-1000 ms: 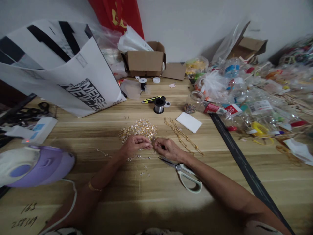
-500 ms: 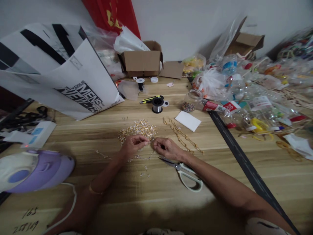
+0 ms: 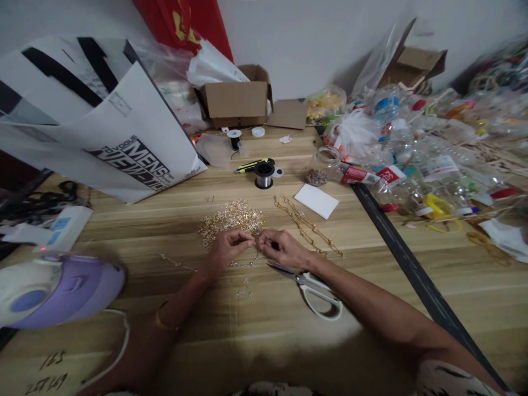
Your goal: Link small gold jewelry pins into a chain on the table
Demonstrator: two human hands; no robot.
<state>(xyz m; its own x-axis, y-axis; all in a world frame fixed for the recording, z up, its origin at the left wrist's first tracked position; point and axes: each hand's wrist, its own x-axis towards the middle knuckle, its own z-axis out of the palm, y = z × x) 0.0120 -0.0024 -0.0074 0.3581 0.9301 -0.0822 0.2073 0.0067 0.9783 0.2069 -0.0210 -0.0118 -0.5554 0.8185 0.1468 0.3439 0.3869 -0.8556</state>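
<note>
My left hand (image 3: 226, 250) and my right hand (image 3: 285, 248) meet fingertip to fingertip at the near edge of a pile of small gold and clear beads (image 3: 231, 215). A thin beaded chain (image 3: 243, 264) runs along the table and rises to the pinched fingers of my right hand. My left thumb and forefinger pinch too, but what lies between them is too small to make out. More of the thin chain (image 3: 177, 264) shows left of my left wrist. White-handled scissors (image 3: 319, 297) lie partly open by my right wrist, and a few loose beads (image 3: 245, 292) rest nearer me.
Two gold chains (image 3: 305, 228) and a folded white paper (image 3: 317, 201) lie to the right. Behind are a wire spool (image 3: 264, 175), a yellow cutter (image 3: 251, 165) and a jar of beads (image 3: 319, 168). Plastic bottles (image 3: 416, 170) crowd the right; a purple iron-like appliance (image 3: 82, 286) stands left.
My left hand has shifted slightly right, closing the gap to my right fingertips. The chain end by my left wrist has slid a little to the right. The view has tilted slightly.
</note>
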